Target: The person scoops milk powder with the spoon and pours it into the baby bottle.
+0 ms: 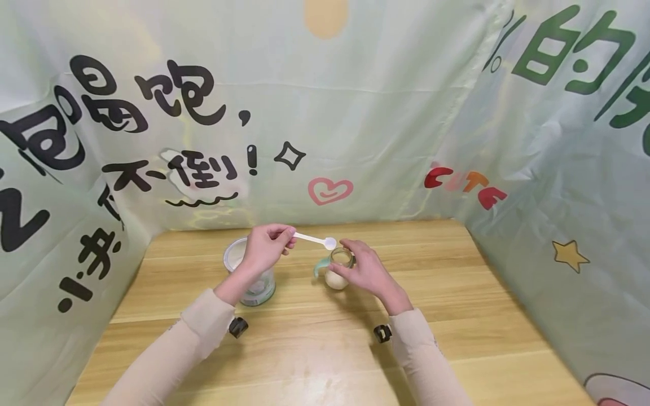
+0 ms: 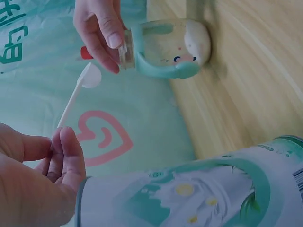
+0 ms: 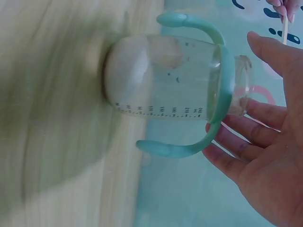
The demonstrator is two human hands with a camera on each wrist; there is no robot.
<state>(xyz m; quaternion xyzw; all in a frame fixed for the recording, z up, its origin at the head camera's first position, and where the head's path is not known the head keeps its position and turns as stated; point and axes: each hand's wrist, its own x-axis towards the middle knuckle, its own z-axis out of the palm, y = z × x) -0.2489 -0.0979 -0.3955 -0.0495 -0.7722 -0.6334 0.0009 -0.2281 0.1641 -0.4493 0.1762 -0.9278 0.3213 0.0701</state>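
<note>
My left hand point(image 1: 265, 248) pinches the handle end of a white measuring scoop point(image 1: 315, 240) between thumb and fingers. The scoop's round bowl points toward the mouth of a clear baby bottle point(image 2: 165, 45), just beside its rim. Pale powder lies in the bottom of the bottle, which stands upright on the table with a mint-green two-handled collar point(image 3: 227, 85). Fingers and thumb of my right hand point(image 1: 369, 269) hold the bottle round its neck. Partly behind my left forearm stands an uncovered can point(image 2: 189, 194) with a green and white label; pale contents show inside.
The wooden table point(image 1: 325, 349) is enclosed by pale green printed cloth walls point(image 1: 386, 129) at the back and both sides. Black wrist mounts point(image 1: 237, 326) show beside both sleeves.
</note>
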